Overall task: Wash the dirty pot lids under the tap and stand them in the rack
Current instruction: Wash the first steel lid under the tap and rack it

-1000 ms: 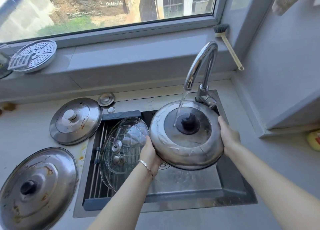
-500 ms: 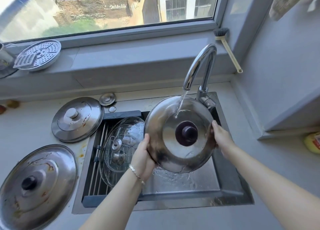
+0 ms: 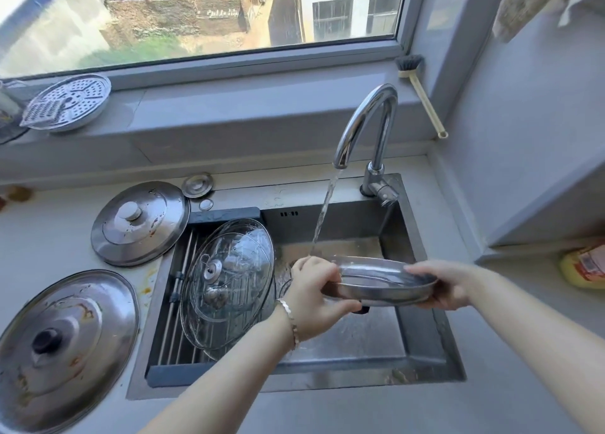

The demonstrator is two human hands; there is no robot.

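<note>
Kitchen corner, viewed from above: a wide window (image 3: 203, 11) in a pale grey frame (image 3: 229, 63) looks out on sunlit buildings (image 3: 216, 4) (brick walls, a blue roof, a white block with dark panes) and a patch of greenery (image 3: 137, 53), and daylight from it falls across the deep grey sill (image 3: 262, 106) below. The sill steps down to a pale table (image 3: 49, 237) that runs along the window side and turns the corner to the right. A smooth grey wall (image 3: 540, 122) closes the right side, with a boxed ledge (image 3: 550, 207) projecting from its lower part above the table.
</note>
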